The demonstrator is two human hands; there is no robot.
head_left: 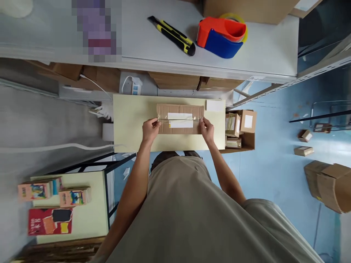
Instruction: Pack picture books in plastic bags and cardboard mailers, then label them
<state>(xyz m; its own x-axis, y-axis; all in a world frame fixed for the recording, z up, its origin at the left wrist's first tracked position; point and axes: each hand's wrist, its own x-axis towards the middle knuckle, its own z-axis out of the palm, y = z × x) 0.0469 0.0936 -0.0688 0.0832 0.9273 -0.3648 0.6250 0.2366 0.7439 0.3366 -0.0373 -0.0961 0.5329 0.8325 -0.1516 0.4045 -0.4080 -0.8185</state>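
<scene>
A brown cardboard box [179, 131] lies on the pale yellow table in front of me. A white label [180, 124] on its top face is split along the middle seam, and clear tape shows near both ends of that seam. At the box's left end, my left hand [150, 130] is closed, thumb and fingers pinching the edge by the seam. My right hand [207, 130] pinches the right end at the same height. Whether the fingers hold the tape ends or only the cardboard cannot be made out.
White paper slips [214, 105] lie at the table's [131, 124] back right corner. On the grey shelf [131, 47] above are a utility knife [174, 35] and a red-and-blue tape dispenser [221, 36]. A carton [248, 141] of parcels stands right; books [34, 191] lie on another table, lower left.
</scene>
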